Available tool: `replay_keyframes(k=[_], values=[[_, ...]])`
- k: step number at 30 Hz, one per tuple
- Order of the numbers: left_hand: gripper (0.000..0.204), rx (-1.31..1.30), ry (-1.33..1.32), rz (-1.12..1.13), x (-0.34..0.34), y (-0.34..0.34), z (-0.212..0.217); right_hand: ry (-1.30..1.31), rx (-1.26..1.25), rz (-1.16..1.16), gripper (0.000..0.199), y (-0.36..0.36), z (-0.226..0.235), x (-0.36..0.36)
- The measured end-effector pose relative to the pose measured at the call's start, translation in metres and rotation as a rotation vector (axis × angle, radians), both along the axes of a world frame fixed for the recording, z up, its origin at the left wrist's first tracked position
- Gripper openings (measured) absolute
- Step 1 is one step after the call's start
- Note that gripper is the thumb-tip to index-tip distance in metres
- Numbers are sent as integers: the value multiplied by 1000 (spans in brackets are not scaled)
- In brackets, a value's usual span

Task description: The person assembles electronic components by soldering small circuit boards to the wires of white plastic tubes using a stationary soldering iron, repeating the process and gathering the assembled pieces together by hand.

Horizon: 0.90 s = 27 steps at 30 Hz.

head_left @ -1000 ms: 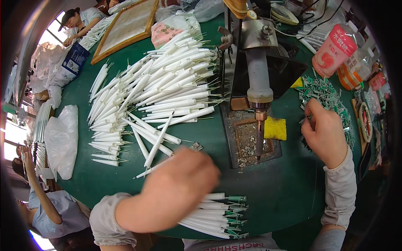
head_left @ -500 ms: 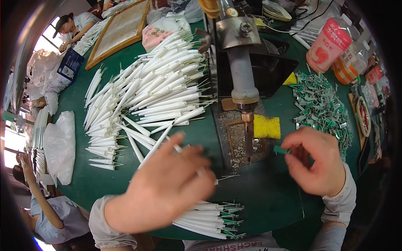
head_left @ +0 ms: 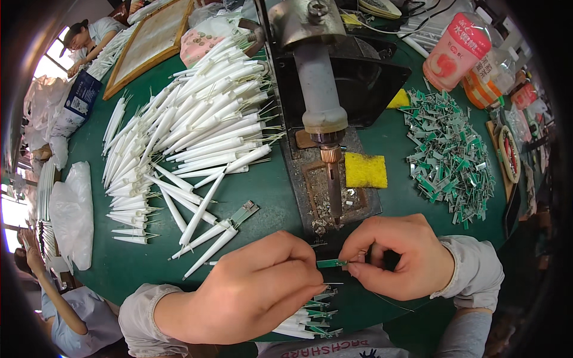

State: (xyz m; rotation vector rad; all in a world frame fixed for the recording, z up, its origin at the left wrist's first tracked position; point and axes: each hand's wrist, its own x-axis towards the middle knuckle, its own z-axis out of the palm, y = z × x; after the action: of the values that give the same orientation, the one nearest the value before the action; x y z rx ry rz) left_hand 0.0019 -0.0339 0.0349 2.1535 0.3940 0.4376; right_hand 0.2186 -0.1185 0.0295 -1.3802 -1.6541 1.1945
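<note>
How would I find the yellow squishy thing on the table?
Find the big grey soldering tool standing over the green table. Just right of its tip lies the yellow sponge. It is the only soft yellow square beside the metal tray.

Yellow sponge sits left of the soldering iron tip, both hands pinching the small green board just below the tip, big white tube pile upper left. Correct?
Not quite. In the head view the yellow sponge lies right of the soldering iron tip, not left. The rest holds: left hand and right hand pinch the small green board below the tip, and the white tube pile is upper left.
</note>
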Motion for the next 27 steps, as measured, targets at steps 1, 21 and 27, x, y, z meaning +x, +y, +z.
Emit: replay_keyframes(k=[1, 21, 27], values=[[13, -93, 16, 16, 0, 0, -1, 23, 9, 0, 16, 0, -1, 0], [11, -340, 30, 152, 4, -3, -11, 112, 5, -29, 16, -1, -6, -1], [10, -340, 11, 158, 4, -2, -14, 134, 6, -21, 16, 0, -8, -1]])
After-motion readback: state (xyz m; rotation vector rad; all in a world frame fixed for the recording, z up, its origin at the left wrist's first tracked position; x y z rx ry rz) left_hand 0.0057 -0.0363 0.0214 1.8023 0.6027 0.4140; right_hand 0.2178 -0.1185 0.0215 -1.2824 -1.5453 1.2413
